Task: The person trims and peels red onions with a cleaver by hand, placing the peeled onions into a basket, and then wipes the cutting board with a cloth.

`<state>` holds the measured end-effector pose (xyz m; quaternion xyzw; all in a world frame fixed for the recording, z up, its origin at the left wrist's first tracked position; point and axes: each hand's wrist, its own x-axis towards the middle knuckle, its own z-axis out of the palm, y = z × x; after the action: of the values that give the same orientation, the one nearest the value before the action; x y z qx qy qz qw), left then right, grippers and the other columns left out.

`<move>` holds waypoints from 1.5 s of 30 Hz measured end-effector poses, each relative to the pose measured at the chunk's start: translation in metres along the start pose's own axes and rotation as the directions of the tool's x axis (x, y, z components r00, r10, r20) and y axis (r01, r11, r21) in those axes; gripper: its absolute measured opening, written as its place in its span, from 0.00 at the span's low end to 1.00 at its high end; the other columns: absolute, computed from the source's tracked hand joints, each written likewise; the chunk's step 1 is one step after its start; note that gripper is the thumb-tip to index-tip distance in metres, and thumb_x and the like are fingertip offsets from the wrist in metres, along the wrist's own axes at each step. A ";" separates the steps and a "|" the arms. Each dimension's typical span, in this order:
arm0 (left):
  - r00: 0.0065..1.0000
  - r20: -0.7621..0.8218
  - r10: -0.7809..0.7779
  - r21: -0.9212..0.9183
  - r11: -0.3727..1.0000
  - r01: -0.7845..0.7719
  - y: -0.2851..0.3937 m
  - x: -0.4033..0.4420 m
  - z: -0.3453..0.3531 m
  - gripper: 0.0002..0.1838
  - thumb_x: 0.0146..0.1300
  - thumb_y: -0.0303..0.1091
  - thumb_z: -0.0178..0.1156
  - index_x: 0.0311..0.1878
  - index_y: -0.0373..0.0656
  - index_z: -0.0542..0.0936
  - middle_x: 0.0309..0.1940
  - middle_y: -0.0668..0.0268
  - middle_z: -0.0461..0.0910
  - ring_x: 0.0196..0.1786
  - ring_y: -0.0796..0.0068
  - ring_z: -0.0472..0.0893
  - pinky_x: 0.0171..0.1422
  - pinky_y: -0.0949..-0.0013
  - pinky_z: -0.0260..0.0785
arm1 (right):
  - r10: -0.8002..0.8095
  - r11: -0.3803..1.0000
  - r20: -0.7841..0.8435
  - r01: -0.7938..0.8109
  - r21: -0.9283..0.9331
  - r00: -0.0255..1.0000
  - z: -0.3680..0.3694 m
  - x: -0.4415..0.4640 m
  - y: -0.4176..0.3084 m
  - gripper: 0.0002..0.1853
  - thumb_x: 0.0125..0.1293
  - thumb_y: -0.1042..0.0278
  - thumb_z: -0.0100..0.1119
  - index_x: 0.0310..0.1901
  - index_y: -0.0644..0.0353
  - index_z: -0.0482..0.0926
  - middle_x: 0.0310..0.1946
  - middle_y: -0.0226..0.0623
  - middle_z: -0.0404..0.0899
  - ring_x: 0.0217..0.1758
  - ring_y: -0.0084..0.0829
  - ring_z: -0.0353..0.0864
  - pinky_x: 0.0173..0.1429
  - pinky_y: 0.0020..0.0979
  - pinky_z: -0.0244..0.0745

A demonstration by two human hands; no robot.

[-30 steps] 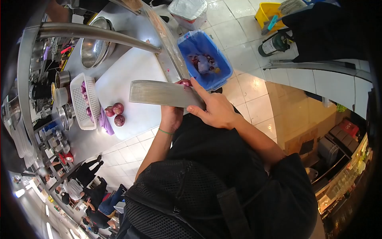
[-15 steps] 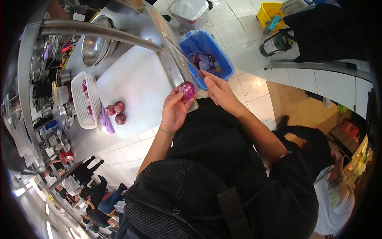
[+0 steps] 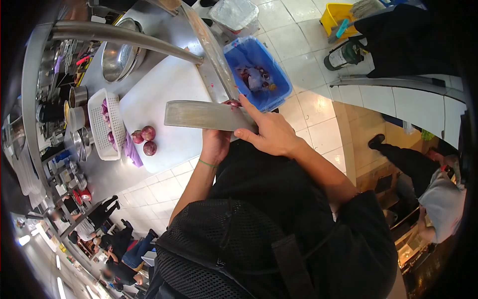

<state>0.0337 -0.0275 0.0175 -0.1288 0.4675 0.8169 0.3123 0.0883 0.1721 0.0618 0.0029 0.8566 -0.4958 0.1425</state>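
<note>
A steel bench (image 3: pixel 102 177) and white board (image 3: pixel 172 94) fill the upper left, floor tiles (image 3: pixel 298 50) the upper right. At centre, the right hand (image 3: pixel 274 133) grips a knife (image 3: pixel 204 115); the left hand (image 3: pixel 215 143), half-hidden behind it, holds an onion (image 3: pixel 232 103).

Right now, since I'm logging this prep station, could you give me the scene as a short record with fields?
Right grip: closed on a broad-bladed knife, handle hidden
Left grip: partly hidden by the blade; seems to hold a red onion, little of which shows
Cutting board: white, with three loose onions near one end
Basket: white, perforated, with purple pieces inside
Bin: blue, containing scraps
</note>
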 end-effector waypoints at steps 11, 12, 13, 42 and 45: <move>0.995 -0.099 0.014 0.041 0.999 -0.010 0.000 0.001 0.000 0.19 0.72 0.30 0.60 0.61 0.31 0.75 0.51 0.56 0.84 0.46 0.68 0.85 0.53 0.67 0.79 | 0.102 0.554 0.058 -0.105 0.826 0.993 0.016 0.006 0.027 0.36 0.81 0.42 0.51 0.75 0.66 0.68 0.19 0.25 0.69 0.20 0.17 0.68 0.27 0.24 0.63; 0.998 -0.056 -0.034 -0.008 0.999 0.034 0.002 0.001 -0.003 0.19 0.72 0.31 0.59 0.62 0.31 0.75 0.51 0.56 0.84 0.47 0.67 0.85 0.53 0.67 0.79 | 0.145 0.490 0.048 -0.114 0.864 0.988 0.012 0.006 0.031 0.35 0.82 0.43 0.49 0.75 0.67 0.68 0.19 0.20 0.66 0.19 0.12 0.62 0.24 0.20 0.58; 0.997 -0.009 -0.079 -0.053 0.995 0.079 0.002 0.001 -0.005 0.20 0.73 0.32 0.59 0.63 0.31 0.74 0.51 0.56 0.84 0.47 0.66 0.86 0.53 0.67 0.80 | 0.149 0.490 0.049 -0.117 0.864 0.988 0.010 0.006 0.035 0.35 0.82 0.43 0.49 0.75 0.67 0.68 0.19 0.20 0.66 0.19 0.12 0.62 0.24 0.20 0.58; 0.992 0.076 -0.097 -0.160 0.981 0.108 0.008 -0.003 0.001 0.22 0.71 0.33 0.60 0.64 0.33 0.74 0.54 0.54 0.82 0.50 0.62 0.85 0.58 0.65 0.80 | 0.106 0.746 -0.047 -0.048 0.664 0.993 0.018 0.017 0.042 0.36 0.82 0.42 0.49 0.79 0.61 0.63 0.24 0.25 0.71 0.24 0.18 0.69 0.29 0.23 0.64; 0.999 0.026 -0.025 0.002 1.000 0.025 0.004 0.002 -0.003 0.20 0.72 0.32 0.61 0.63 0.35 0.76 0.55 0.57 0.82 0.53 0.65 0.84 0.59 0.65 0.78 | 0.058 0.940 -0.112 -0.016 0.342 0.992 0.003 0.002 0.016 0.42 0.76 0.39 0.55 0.77 0.68 0.63 0.35 0.54 0.85 0.34 0.47 0.84 0.47 0.44 0.79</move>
<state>0.0293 -0.0312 0.0178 -0.1237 0.4627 0.8140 0.3286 0.0899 0.1770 0.0466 0.0735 0.7650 -0.6324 0.0971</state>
